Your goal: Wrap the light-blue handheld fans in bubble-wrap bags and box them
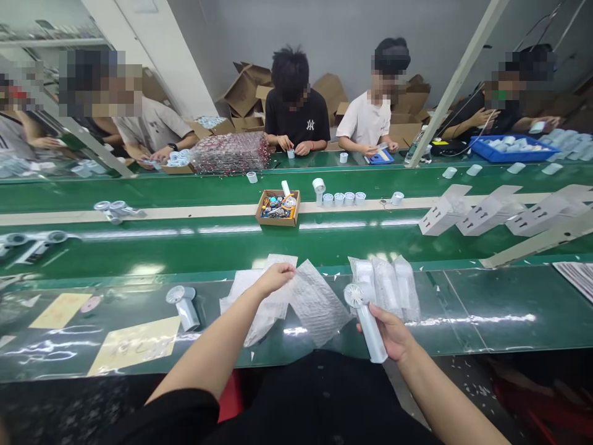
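Right hand (393,334): fingers closed around the fan (372,332), its lower end at the tabletop (463,334) front edge. Left hand (277,279): fingers pinched at the corner of the bubble sleeve (319,303). Wrapped items (388,287) lie just beyond the fan; the tabletop extends rightward.

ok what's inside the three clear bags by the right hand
Each bag holds a pale, elongated item, details blurred by the plastic. The fan in the right hand hides part of the leftmost one.

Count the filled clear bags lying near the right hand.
3, side by side beyond the right hand: leftmost bag, partly behind the held fan; middle bag; rightmost bag. Any underneath would be hidden.
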Available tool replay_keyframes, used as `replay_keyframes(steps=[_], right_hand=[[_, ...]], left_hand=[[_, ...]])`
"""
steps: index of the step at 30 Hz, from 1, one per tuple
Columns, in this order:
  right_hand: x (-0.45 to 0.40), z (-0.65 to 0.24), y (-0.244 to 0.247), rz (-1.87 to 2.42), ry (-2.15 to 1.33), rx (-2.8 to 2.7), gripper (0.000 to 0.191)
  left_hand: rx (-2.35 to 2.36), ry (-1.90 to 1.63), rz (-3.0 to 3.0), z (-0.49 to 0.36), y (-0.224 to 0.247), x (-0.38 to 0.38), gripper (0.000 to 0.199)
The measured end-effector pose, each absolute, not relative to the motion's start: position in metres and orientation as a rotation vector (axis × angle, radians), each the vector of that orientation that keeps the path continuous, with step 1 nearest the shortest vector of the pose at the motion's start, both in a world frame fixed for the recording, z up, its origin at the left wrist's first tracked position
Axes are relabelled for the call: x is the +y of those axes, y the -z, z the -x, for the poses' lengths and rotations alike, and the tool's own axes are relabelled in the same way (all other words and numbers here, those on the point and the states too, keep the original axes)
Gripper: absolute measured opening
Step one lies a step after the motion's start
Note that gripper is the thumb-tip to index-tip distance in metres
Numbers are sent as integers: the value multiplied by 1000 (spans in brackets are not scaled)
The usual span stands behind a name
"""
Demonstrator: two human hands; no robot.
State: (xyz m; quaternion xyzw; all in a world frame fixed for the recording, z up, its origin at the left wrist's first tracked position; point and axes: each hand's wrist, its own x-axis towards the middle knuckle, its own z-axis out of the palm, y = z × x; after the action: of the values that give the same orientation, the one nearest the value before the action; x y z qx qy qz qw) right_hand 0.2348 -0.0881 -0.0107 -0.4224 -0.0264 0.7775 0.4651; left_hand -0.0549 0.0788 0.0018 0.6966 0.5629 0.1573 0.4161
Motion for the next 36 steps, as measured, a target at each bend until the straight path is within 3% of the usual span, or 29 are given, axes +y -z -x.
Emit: replay_keyframes(steps=[5,8,10,13,16,21,27,33,36], right_hand=[[-96,-231,22,1162,-1666,180,35],[-105,-233,22,1187,-1606,262,36],[-112,-237,21,1191,-1615,268,36],[-118,-240,22,1201,-1631,279,36],[-121,-239,22,1225,-1687,228,35],[-115,-233,8,1194,-1939,-32,39],[-88,-209,-16,1046,-2231,-261,62],[-89,-197,-6,1203,-2084,-280,52],[-94,-199,-6,1276,-2020,-280,47]], left_hand=[[1470,-355,-2054,22,21,46,26],[1228,-113,-2226,8,42,-14,12],[1069,79,-2282,8,56,-44,19],[1002,245,-2311,13,72,-62,23],[1058,258,-2271,16,77,-57,9],[1229,18,-2082,8,57,-37,21],[1202,-434,-1820,-8,23,-24,22],[1351,-728,-1583,-5,10,-30,30],[1295,-781,-1592,-6,-3,-39,24]])
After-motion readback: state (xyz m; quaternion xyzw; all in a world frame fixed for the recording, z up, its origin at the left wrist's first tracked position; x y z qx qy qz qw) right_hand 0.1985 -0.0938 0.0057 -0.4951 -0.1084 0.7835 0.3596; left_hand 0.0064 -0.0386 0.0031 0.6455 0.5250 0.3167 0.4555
